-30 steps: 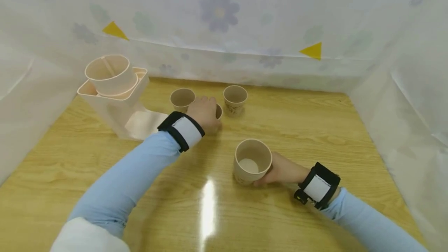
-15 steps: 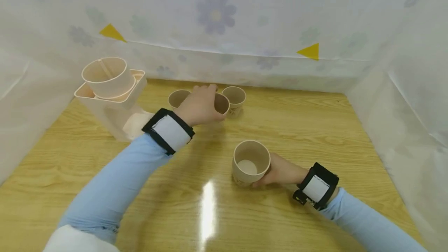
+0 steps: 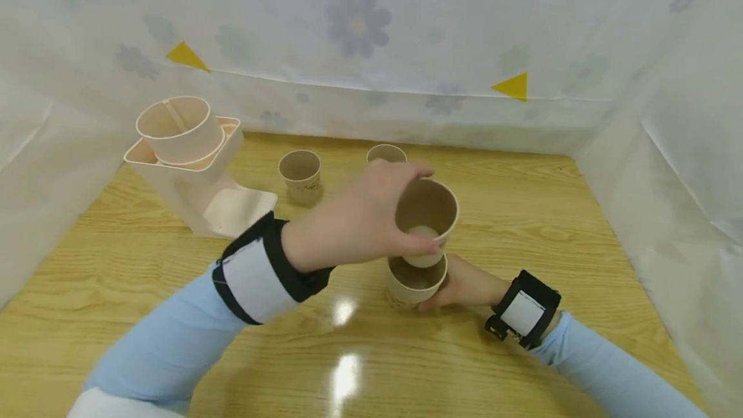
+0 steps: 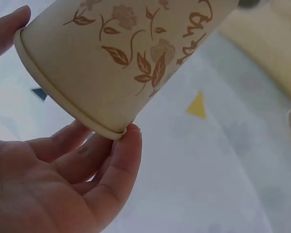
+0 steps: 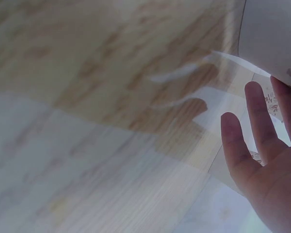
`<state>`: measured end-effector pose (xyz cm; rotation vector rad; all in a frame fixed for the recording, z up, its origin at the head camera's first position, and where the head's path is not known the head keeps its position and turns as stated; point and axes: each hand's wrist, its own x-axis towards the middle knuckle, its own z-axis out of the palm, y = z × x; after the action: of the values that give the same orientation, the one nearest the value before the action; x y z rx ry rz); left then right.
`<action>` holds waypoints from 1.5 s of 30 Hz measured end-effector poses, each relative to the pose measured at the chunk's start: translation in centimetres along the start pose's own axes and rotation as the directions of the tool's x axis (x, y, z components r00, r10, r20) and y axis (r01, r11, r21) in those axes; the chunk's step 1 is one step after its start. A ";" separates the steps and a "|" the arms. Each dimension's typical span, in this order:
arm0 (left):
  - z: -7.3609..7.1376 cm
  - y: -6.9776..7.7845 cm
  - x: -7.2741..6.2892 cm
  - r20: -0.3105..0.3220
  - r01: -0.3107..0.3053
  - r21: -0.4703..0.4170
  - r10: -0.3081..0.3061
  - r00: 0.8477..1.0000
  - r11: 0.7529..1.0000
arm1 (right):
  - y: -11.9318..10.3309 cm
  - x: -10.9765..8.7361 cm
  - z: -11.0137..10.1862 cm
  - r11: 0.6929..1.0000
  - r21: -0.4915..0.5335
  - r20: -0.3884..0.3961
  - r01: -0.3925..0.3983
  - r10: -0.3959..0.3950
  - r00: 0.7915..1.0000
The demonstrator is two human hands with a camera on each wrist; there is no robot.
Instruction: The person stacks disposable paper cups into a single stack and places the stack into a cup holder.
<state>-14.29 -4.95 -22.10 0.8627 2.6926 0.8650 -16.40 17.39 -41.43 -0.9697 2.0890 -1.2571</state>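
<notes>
My left hand (image 3: 360, 218) grips a beige paper cup (image 3: 426, 211) near its rim, thumb on one side and fingers on the other. Brown flowers and lettering show on that cup's side (image 4: 116, 63) in the left wrist view. Its base overlaps the mouth of a second paper cup (image 3: 408, 294), which stands upright on the table; how deep it sits inside is hard to tell. Around the right side of this lower cup, my right hand (image 3: 469, 281) holds it. In the right wrist view, several of its fingers (image 5: 262, 116) extend beside the cup wall (image 5: 276, 34).
A paper cup (image 3: 300, 176) stands at the back, left of centre. Another cup (image 3: 387, 153) behind my left hand is partly hidden. At left stands a cream plastic stand (image 3: 200, 189) topped by a round open cylinder (image 3: 180, 131). White floral sheeting (image 3: 453, 31) encloses the wooden table (image 3: 522, 211).
My left hand has lifted a cup from between the two back cups and carried it right and toward me, over the cup in my right hand. The right hand has stayed still.
</notes>
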 end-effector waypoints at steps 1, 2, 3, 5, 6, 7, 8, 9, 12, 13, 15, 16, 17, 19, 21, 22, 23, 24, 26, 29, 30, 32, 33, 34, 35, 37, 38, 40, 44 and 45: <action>0.6 -0.1 0.0 0.020 0.007 0.008 -0.007 1.000 1.000 | 0.0 0.1 0.0 1.000 0.009 0.006 0.000 0.000 1.000; 1.1 -0.3 0.1 0.041 0.010 0.017 -0.010 0.999 1.000 | 0.0 0.1 0.0 1.000 0.017 0.009 -0.002 0.002 1.000; 1.6 -0.4 0.1 0.063 0.015 0.017 -0.016 0.998 1.000 | 0.0 0.2 0.1 1.000 0.026 0.010 -0.003 0.003 1.000; 2.7 -0.7 0.1 0.102 0.023 0.048 -0.028 0.994 0.999 | -0.1 0.2 0.1 0.999 0.039 0.007 -0.010 0.009 1.000; 3.2 -0.9 0.1 0.118 0.020 0.059 -0.026 0.993 0.998 | -0.1 0.2 0.1 0.999 0.044 0.003 -0.014 0.014 1.000; 3.7 -1.1 0.1 0.131 0.015 0.073 -0.024 0.991 0.997 | -0.1 0.2 0.2 0.999 0.043 -0.003 -0.018 0.018 1.000; 4.1 -1.2 0.1 0.139 0.002 0.096 -0.015 0.990 0.995 | -0.1 0.2 0.2 0.999 0.041 -0.008 -0.021 0.021 1.000; 4.6 -1.4 0.0 0.146 -0.010 0.111 -0.007 0.989 0.994 | -0.1 0.2 0.2 0.999 0.039 -0.010 -0.024 0.025 1.000; 5.8 -2.0 -0.2 0.155 -0.057 0.140 0.035 0.987 0.988 | -0.1 0.0 0.2 0.998 0.033 -0.014 -0.045 0.045 0.999; 6.2 -2.2 -0.2 0.158 -0.065 0.141 0.042 0.987 0.988 | -0.1 0.0 0.2 0.998 0.033 -0.016 -0.051 0.052 0.999; 6.5 -2.7 -0.2 0.162 -0.052 0.109 0.034 0.986 0.993 | -0.2 -0.1 0.3 0.998 0.027 -0.017 -0.061 0.061 0.998; 6.5 -3.1 -0.1 0.161 -0.030 0.087 0.016 0.987 0.996 | -0.3 -0.1 0.3 0.998 0.024 -0.021 -0.061 0.061 0.998; 6.4 -3.5 0.2 0.153 -0.002 0.070 -0.009 0.988 0.998 | -0.3 -0.1 0.2 0.998 0.018 -0.028 -0.058 0.058 0.998; 5.7 -4.8 1.0 0.102 0.087 0.052 -0.092 0.991 0.995 | -0.4 0.0 0.2 0.999 0.007 -0.043 -0.052 0.053 0.998; 4.4 -6.7 2.1 0.014 0.193 0.073 -0.194 0.981 0.979 | -0.4 0.1 0.2 0.999 0.003 -0.060 -0.047 0.047 0.997; 3.7 -7.8 2.7 -0.041 0.251 0.095 -0.248 0.968 0.963 | -0.4 0.2 0.2 0.999 0.000 -0.070 -0.044 0.044 0.997; 2.9 -9.1 3.2 -0.095 0.313 0.119 -0.303 0.948 0.942 | -0.4 0.2 0.2 0.999 0.002 -0.077 -0.044 0.044 0.996; 2.2 -10.4 3.6 -0.138 0.371 0.128 -0.354 0.925 0.920 | -0.4 0.2 0.3 0.999 0.002 -0.082 -0.046 0.046 0.996; 0.9 -12.7 4.2 -0.177 0.468 0.165 -0.440 0.880 0.868 | -0.4 0.2 0.4 0.999 0.009 -0.084 -0.049 0.050 0.995; 0.2 -15.4 4.3 -0.174 0.549 0.207 -0.521 0.835 0.810 | -0.3 0.1 0.5 0.998 0.010 -0.082 -0.056 0.056 0.995; 0.2 -16.0 4.3 -0.165 0.561 0.218 -0.536 0.828 0.799 | -0.3 0.1 0.5 0.998 0.009 -0.080 -0.055 0.055 0.995; 0.3 -16.8 4.4 -0.145 0.589 0.235 -0.572 0.808 0.773 | -0.3 0.1 0.5 0.999 0.004 -0.082 -0.051 0.051 0.995; 0.4 -17.0 4.5 -0.141 0.603 0.234 -0.587 0.797 0.763 | -0.3 0.1 0.5 0.999 0.002 -0.082 -0.049 0.049 0.995; 0.4 -17.3 4.7 -0.135 0.616 0.233 -0.602 0.787 0.753 | -0.3 0.0 0.5 0.999 0.000 -0.083 -0.047 0.047 0.995; 0.4 -17.6 4.9 -0.131 0.629 0.234 -0.617 0.776 0.742 | -0.3 0.0 0.5 0.999 -0.003 -0.084 -0.044 0.044 0.996; 0.5 -18.0 5.1 -0.122 0.649 0.228 -0.641 0.758 0.725 | -0.4 0.0 0.5 0.999 0.000 -0.086 -0.048 0.048 0.995; 0.4 -18.2 5.3 -0.118 0.658 0.226 -0.650 0.751 0.719 | -0.4 0.0 0.5 0.999 0.000 -0.087 -0.046 0.046 0.995; 0.4 -18.5 5.4 -0.109 0.670 0.223 -0.665 0.739 0.708 | -0.4 -0.1 0.5 0.999 -0.005 -0.086 -0.044 0.043 0.995; 0.1 -18.8 5.2 -0.093 0.678 0.205 -0.675 0.732 0.706 | -0.6 -0.1 0.6 0.999 -0.005 -0.078 -0.043 0.042 0.996; 0.0 -18.8 5.1 -0.092 0.678 0.199 -0.676 0.731 0.707 | -0.6 -0.1 0.7 0.999 -0.004 -0.074 -0.044 0.044 0.996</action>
<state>-27.33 -14.37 -33.05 -0.1590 2.7990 0.3939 -15.67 16.96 -41.18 -0.8873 2.1594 -1.2839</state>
